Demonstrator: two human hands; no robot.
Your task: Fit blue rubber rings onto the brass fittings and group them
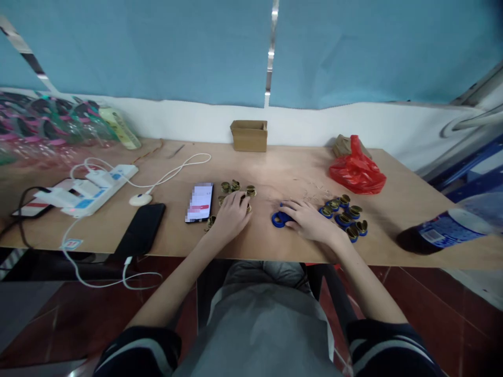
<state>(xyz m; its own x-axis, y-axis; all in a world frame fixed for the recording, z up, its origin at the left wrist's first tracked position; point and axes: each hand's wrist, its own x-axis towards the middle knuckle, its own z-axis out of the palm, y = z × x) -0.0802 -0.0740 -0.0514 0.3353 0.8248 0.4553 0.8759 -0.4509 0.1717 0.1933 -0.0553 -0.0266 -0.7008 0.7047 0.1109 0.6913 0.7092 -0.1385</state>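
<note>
My left hand (231,215) rests palm down on the wooden table (275,173), fingers bent over a loose cluster of small brass rings (236,187). I cannot see whether one is gripped. My right hand (308,220) lies on the table with its fingertips on a blue plastic part (280,220). Just right of that hand sits a group of blue parts fitted with brass rings (346,213).
A lit phone (199,202) and a dark phone (141,229) lie left of my left hand. Farther left is a white power strip (88,191) with cables. A small cardboard box (249,135) stands at the back, a red plastic bag (357,170) at back right, a dark bottle (444,230) on its side far right.
</note>
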